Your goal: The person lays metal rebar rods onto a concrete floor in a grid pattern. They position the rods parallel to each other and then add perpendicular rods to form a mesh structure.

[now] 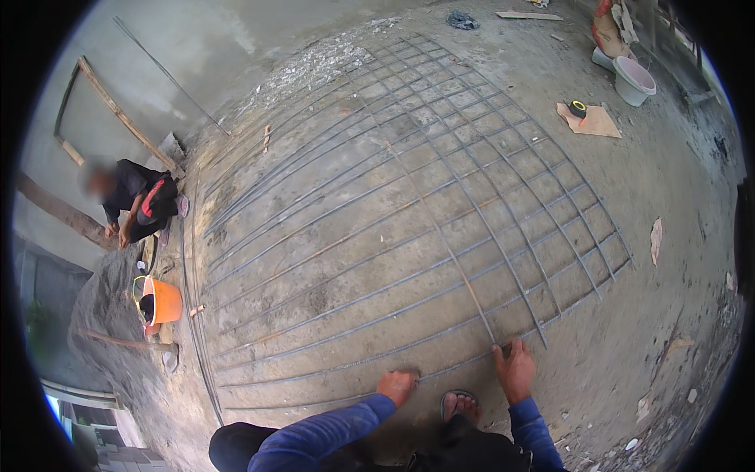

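A wide grid of steel reinforcing bars (525, 295) lies on the ground in front of me, crossed on its right side and with long bars running parallel on the left. My left hand (399, 387) is closed around the nearest long bar (314, 403). Just right of it, my right hand (515, 368) pinches the near end of a rusty crossbar (464, 277), where it meets that same nearest bar. Whether the right fingers also touch the nearest bar, I cannot tell. My sandalled foot (462, 407) shows between my hands.
At left a person (141, 193) crouches by the wall, near an orange bucket (164, 302) and a long-handled tool (126, 341). Loose bars (193, 315) lie along the grid's left side. A tape measure (578, 108) rests on cardboard (594, 122); a whitish bucket (634, 82) stands far right.
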Motion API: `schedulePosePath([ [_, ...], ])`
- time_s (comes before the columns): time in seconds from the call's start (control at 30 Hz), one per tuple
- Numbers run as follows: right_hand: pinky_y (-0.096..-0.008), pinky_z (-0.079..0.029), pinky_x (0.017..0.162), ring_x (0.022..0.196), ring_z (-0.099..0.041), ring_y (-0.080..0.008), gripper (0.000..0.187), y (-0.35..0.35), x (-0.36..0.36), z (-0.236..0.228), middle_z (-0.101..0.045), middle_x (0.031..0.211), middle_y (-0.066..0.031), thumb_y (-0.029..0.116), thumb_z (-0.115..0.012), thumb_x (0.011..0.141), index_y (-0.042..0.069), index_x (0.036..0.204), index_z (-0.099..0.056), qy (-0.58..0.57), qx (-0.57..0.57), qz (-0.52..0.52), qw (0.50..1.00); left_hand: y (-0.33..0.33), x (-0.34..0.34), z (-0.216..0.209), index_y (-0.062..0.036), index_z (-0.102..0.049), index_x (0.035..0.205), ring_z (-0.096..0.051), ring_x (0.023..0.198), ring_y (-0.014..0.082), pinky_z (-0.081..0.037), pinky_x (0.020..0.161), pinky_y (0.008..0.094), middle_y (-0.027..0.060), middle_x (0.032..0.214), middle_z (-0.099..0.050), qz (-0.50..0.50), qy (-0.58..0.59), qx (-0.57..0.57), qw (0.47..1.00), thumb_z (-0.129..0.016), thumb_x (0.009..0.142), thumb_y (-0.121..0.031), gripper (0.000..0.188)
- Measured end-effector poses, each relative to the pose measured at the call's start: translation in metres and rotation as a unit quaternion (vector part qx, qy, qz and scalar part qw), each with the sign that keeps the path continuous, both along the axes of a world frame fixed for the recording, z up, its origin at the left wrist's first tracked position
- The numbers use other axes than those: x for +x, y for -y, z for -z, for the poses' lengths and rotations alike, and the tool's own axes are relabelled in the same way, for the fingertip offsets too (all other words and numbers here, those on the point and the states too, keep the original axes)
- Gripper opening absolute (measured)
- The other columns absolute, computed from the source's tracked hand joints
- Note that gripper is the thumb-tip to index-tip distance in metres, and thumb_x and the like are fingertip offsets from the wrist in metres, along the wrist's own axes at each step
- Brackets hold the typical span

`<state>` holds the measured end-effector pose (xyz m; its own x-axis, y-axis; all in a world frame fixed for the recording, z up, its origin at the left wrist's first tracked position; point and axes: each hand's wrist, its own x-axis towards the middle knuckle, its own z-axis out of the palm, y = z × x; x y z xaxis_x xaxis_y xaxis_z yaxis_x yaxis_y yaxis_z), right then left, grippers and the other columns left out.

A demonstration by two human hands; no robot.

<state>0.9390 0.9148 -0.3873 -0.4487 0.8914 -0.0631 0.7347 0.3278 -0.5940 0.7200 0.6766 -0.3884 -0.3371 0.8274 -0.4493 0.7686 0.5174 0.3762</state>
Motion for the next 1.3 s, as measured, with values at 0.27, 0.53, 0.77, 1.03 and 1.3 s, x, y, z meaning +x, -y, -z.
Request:
schedulePosePath([
  [0.27, -0.0515, -0.055, 0.061, 0.075, -0.067, -0.0424, 0.022, -0.005, -0.037, 0.002, -0.065, 0.095, -0.0174, 0.027, -0.063, 0.093, 0.006, 0.099, -0.058, 0.083, 0.038, -0.102, 0.991, 0.006, -0.001, 0.010, -0.0142, -0.073, 0.093, -0.070, 0.081, 0.0401, -0.056, 0.074, 0.0539, 0.0180, 0.085, -0.072, 0.007, -0.003, -0.001, 1.000, -0.064, 0.090, -0.029, 0.017],
  [0.53, -0.0551, -0.050, 0.054, 0.062, -0.065, -0.0459, 0.032, -0.002, -0.052, -0.004, -0.066, 0.071, -0.0236, 0.034, -0.056, 0.102, 0.005, 0.089, -0.060, 0.043, 0.022, -0.074, 0.996, 0.008, -0.002, 0.009, -0.0148, -0.072, 0.093, -0.071, 0.079, 0.0394, -0.056, 0.072, 0.0532, 0.0170, 0.082, -0.072, 0.022, -0.018, 0.034, 0.999, -0.063, 0.089, -0.025, 0.014],
  [0.77, -0.0586, -0.048, 0.056, 0.063, -0.061, -0.0507, 0.039, 0.006, -0.040, 0.013, -0.061, 0.066, -0.0279, 0.034, -0.053, 0.104, 0.003, 0.081, -0.058, -0.002, -0.021, -0.060, 0.998, 0.003, -0.003, 0.008, -0.0157, -0.073, 0.095, -0.070, 0.079, 0.0397, -0.056, 0.072, 0.0528, 0.0173, 0.084, -0.072, 0.026, 0.001, 0.017, 1.000, -0.063, 0.089, -0.024, 0.014],
  [1.03, -0.0537, -0.051, 0.058, 0.066, -0.065, -0.0446, 0.034, -0.003, -0.046, 0.004, -0.067, 0.075, -0.0216, 0.033, -0.060, 0.101, 0.006, 0.080, -0.058, 0.042, 0.031, -0.039, 0.998, -0.002, -0.001, -0.007, -0.0150, -0.073, 0.094, -0.070, 0.082, 0.0403, -0.056, 0.075, 0.0532, 0.0168, 0.088, -0.073, -0.001, 0.015, 0.012, 1.000, -0.063, 0.090, -0.026, 0.015],
  [1.3, -0.0489, -0.053, 0.060, 0.070, -0.067, -0.0395, 0.030, -0.003, -0.047, 0.001, -0.065, 0.085, -0.0157, 0.032, -0.069, 0.095, 0.006, 0.081, -0.062, 0.020, 0.110, -0.044, 0.993, -0.001, -0.002, -0.007, -0.0155, -0.076, 0.101, -0.070, 0.086, 0.0388, -0.055, 0.081, 0.0505, 0.0170, 0.095, -0.073, -0.009, 0.017, -0.011, 1.000, -0.067, 0.089, -0.028, 0.020],
])
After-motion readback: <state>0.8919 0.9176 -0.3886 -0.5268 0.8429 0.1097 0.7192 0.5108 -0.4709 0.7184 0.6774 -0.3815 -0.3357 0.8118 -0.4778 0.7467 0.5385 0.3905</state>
